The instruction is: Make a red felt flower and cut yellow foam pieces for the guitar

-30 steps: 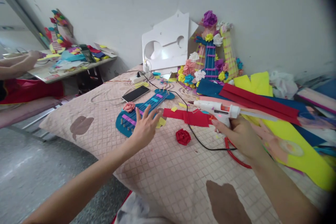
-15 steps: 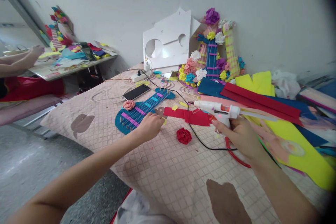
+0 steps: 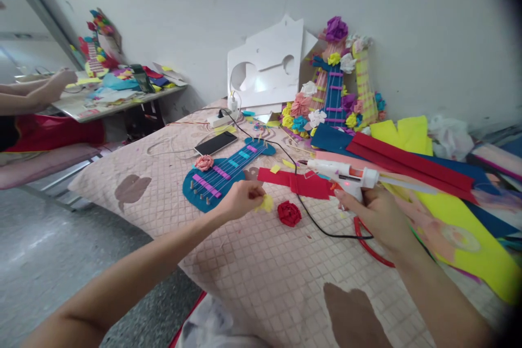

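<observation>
Between the fingertips of my left hand (image 3: 241,199) is a small yellow piece (image 3: 266,204), thin like paper, its shape blurred. My right hand (image 3: 377,215) is wrapped round the handle of a white hot glue gun (image 3: 342,171), its nozzle pointing left and a glue stick (image 3: 408,184) sticking out behind. A red paper flower (image 3: 289,213) lies on the cloth between my hands. Just beyond my left hand rests a blue toy guitar (image 3: 204,196) with strings, purple and light blue strips, and a pink flower (image 3: 204,162) on its edge. Red paper (image 3: 275,176) lies beneath the glue gun.
A black cord (image 3: 312,223) crosses the table towards a power strip (image 3: 218,118). A phone (image 3: 216,143) lies behind the guitar. Flower-covered guitars (image 3: 334,92) and a white cut-out board (image 3: 269,84) lean on the wall. Coloured sheets (image 3: 411,166) pile at right. Another person's arms (image 3: 38,92) show far left.
My left hand has shifted slightly right, and the yellow piece in its fingers shows more fully. The glue gun stays in my right hand. The whole view has shifted a little.
</observation>
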Action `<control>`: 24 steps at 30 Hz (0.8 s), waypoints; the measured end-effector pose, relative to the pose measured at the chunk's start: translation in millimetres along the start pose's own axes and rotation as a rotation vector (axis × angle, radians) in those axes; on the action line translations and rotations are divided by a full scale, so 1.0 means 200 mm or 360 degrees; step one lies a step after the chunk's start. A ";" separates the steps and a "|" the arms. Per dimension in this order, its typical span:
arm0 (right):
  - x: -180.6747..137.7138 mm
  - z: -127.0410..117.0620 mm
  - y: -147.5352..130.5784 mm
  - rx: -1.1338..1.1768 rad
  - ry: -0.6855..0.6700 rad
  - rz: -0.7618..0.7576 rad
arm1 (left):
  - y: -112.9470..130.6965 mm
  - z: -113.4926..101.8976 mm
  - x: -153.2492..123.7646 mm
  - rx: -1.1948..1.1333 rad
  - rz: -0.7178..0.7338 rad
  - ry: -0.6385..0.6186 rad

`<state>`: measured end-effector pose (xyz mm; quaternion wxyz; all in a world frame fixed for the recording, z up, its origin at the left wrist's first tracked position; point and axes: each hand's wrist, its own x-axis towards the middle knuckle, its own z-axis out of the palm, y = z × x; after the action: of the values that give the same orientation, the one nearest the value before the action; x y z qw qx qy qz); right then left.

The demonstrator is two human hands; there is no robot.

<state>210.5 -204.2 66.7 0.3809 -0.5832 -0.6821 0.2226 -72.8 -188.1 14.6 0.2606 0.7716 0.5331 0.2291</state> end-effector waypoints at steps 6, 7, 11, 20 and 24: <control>0.00 0.00 0.05 -0.0018 -0.0028 0.0062 | -0.03 -0.15 -0.16 0.0315 0.0267 0.0642; 0.00 0.00 0.05 -0.0014 -0.0026 0.0063 | -0.07 -0.20 -0.19 0.0389 0.0217 0.0826; 0.00 0.01 0.03 -0.0015 0.0001 0.0021 | -0.36 -0.37 -0.29 0.0210 -0.0275 0.1162; 0.00 0.03 0.05 -0.0076 0.0007 0.0014 | -0.58 -0.33 -0.29 -0.0724 -0.0459 0.0890; 0.00 0.03 0.05 -0.0071 0.0010 0.0061 | -0.42 -0.27 -0.27 -0.0100 -0.0284 0.1081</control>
<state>212.0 -200.3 55.6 0.3658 -0.6050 -0.6744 0.2128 -183.2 -205.5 -1.7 0.1111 0.5934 0.6474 0.4652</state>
